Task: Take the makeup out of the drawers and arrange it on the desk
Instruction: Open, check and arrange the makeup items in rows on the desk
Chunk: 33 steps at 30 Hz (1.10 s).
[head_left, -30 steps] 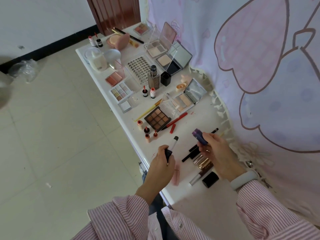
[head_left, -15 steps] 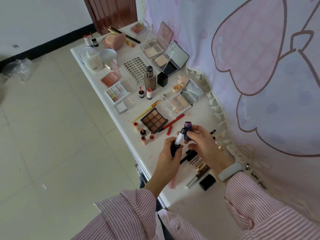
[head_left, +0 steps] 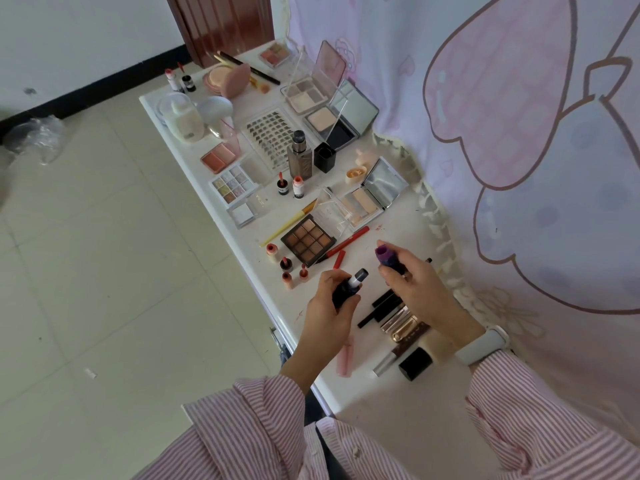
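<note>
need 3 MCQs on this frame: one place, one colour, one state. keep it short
1. Where does the brown nine-pan palette lie?
A. On the floor
B. On the desk, beyond the hands
C. In an open drawer

2. What colour is the cap in the right hand?
A. Purple
B. Green
C. Yellow

3. How is the stick in the left hand?
A. Capped
B. Lying flat on the desk
C. Uncapped, gripped off the desk

Key: 1 B, it sits on the white top past both hands. 2 A, the piece pinched there is purple. 3 C, its pale neck and dark tip are bare above the fingers.
</note>
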Available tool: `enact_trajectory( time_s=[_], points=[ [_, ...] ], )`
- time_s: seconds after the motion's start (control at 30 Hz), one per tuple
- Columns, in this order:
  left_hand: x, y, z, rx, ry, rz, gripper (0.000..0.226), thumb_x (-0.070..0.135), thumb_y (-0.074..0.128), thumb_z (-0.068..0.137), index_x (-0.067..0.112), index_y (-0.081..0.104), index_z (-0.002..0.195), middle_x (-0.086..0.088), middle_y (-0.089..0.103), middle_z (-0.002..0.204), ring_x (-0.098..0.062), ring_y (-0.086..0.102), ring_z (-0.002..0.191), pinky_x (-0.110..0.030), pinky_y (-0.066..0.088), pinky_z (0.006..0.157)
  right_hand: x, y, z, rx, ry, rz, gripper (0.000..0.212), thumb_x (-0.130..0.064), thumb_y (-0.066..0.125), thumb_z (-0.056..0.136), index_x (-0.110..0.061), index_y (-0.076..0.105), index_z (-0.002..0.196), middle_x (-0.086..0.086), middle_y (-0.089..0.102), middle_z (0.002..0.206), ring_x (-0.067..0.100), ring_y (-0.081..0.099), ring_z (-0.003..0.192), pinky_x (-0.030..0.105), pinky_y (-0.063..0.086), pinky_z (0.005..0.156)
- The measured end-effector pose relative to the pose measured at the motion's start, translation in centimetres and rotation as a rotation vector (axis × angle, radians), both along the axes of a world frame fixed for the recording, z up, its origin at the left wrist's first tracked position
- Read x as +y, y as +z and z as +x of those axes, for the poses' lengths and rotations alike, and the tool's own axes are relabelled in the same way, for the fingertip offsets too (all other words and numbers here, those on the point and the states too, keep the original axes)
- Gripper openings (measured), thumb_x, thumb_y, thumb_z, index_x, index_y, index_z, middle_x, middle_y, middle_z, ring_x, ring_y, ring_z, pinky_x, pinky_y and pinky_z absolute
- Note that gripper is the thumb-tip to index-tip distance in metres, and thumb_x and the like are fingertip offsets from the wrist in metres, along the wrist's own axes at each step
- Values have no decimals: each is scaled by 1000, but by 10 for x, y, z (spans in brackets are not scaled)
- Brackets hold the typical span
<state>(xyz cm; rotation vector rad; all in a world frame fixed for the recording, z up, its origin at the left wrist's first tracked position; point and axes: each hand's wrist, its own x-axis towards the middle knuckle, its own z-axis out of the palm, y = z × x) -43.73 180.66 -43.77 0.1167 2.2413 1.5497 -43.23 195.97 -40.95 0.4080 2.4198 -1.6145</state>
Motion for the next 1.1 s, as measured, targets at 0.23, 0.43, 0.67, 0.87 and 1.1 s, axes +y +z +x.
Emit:
enact_trajectory(
  time_s=[0.23,0.43,0.67,0.87,1.1],
  points=[
    [-6,6,3,186,-9,-94,30,8,59,86,15,55,115,10,53,103,3,50,88,-8,40,81,15,0,5,58,330,453,27,-9,56,88,-15,51,114,-9,47,102,15,43,98,27,38,88],
    [-11,10,4,325,-97,-176,31,3,62,84,9,60,114,8,48,94,4,47,77,-1,36,77,3,-6,9,105,361,398,24,-6,57,87,-16,54,109,-10,49,99,12,46,94,20,35,84],
    [-12,30,-1,326,-210,-243,42,11,56,90,15,45,130,-6,53,119,-17,52,105,-23,43,94,-11,-16,21,9,253,139,27,-12,53,90,-34,44,103,-13,53,97,8,55,83,22,48,76],
    [-14,41,-3,492,-211,-260,29,13,64,85,10,56,112,-6,61,103,-16,55,89,-15,41,77,-10,-21,24,-18,131,-74,29,0,50,90,-28,48,99,-2,55,94,5,51,76,12,44,68],
    [-17,40,-4,355,-23,-160,34,10,65,83,16,56,115,13,51,99,4,48,78,-4,39,70,-12,-18,24,-232,-118,-569,34,-42,51,87,-8,48,85,5,46,75,14,47,64,24,40,52]
  ],
)
